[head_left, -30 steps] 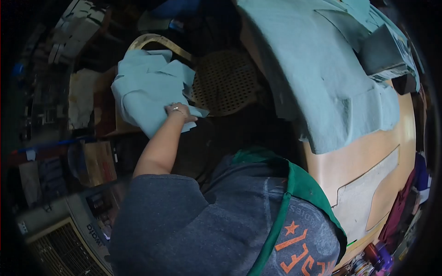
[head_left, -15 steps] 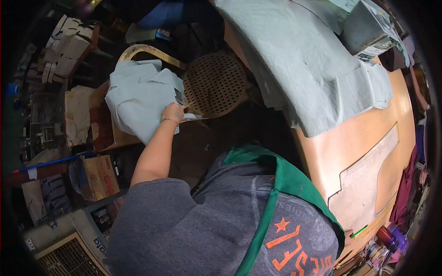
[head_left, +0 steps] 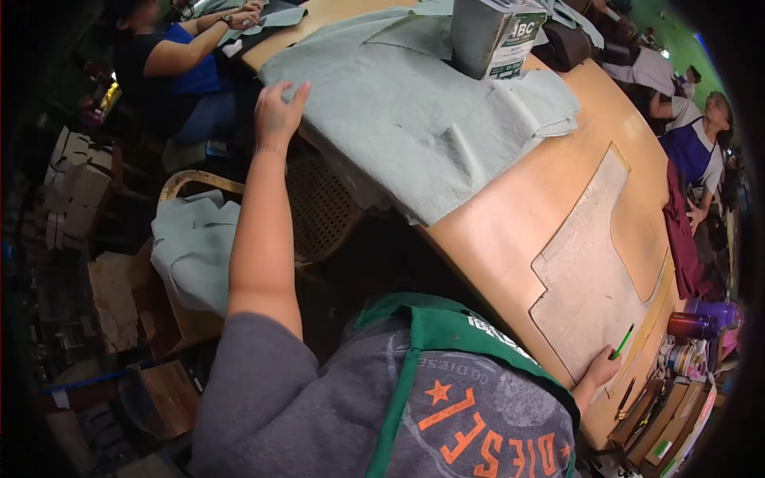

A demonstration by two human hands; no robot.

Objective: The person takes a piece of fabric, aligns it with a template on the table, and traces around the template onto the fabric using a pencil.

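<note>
Head view: the left hand [head_left: 279,115] is hovering, fingers parted, with grey-blue sheets [head_left: 390,119] lying just right of them on the surface [head_left: 494,227]; the right hand's [head_left: 604,371] fingers are clasping a green pen [head_left: 623,341]. I'm judging it a reaching step, calling for pinching the sheets' edge.

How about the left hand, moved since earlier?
Yes, up-frame past the woven seat: left hand, earlier at the pale pile beside it, is now near the tabletop sheet.
</note>
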